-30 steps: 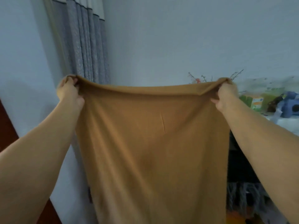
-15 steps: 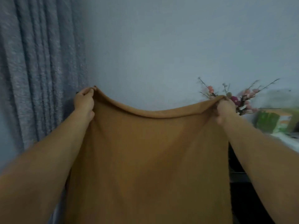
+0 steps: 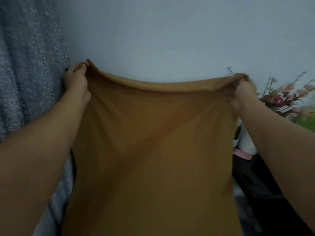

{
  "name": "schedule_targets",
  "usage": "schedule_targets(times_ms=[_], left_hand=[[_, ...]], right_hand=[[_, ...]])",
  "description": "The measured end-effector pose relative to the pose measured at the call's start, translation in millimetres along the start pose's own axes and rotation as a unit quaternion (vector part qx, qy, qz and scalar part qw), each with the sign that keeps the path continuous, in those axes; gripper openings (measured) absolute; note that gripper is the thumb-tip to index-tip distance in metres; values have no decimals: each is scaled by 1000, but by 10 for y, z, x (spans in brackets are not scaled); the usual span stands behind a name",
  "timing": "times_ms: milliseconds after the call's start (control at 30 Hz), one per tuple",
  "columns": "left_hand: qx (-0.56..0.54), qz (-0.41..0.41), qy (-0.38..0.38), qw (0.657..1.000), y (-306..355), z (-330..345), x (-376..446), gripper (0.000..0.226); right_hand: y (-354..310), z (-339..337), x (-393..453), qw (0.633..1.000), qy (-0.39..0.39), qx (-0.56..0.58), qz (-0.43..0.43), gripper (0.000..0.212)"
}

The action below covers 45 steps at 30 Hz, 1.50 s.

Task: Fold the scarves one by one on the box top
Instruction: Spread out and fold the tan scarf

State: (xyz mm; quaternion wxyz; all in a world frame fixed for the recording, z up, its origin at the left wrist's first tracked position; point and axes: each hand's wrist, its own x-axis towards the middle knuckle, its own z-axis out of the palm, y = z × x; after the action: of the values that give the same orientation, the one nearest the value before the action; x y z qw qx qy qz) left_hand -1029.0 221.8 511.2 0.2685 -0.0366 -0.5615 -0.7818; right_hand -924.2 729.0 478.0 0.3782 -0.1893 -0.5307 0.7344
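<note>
Scarf: a mustard-brown scarf (image 3: 153,150) hangs spread out flat in the air, held up by its two top corners; the top edge sags in a shallow curve between the fingers and the cloth drops below them past the bottom of the view.
Left hand: the left hand (image 3: 76,82) pinches the scarf's upper left corner, fingers curled over the edge with a small tuft of cloth standing above them.
Right hand: the right hand (image 3: 243,92) grips the upper right corner, fingers closed round bunched cloth.
Arms: both bare forearms reach forward and up, one on each side of the scarf.
Curtain: a grey-blue curtain (image 3: 29,74) hangs just left of the left fingers.
Wall: a pale wall (image 3: 170,34) lies above and behind both hands.
Flowers: blurred pink flowers (image 3: 286,96) stand right of the right fingers, beyond them.
</note>
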Motion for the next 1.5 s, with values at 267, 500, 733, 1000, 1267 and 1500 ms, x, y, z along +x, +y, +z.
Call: schedule_targets(times_ms=[267,500,733,1000,1267,1500], left_hand=[[-22,-116,-13,993,-423,-355,-541,26],[-7,-230,49,972,-1197,-998,-1718,15],[32,-367,188,911,-2149,-2255,-3044,19],[94,-497,210,837,-2568,-2944,-3480,52],[32,-471,171,865,-2661,-2087,-2277,34],[-136,-288,253,913,-2301,-2142,-2220,15]], right_hand=[[538,-412,-265,999,-5,-1,51,30],[1471,-1134,-1335,986,-30,-52,153,33],[2584,-2323,-2240,940,91,-90,318,32],[3074,-2847,-2476,892,154,-131,404,17],[3119,-1884,-1353,928,72,-120,345,23],[2807,-1879,-1562,955,122,26,270,39]])
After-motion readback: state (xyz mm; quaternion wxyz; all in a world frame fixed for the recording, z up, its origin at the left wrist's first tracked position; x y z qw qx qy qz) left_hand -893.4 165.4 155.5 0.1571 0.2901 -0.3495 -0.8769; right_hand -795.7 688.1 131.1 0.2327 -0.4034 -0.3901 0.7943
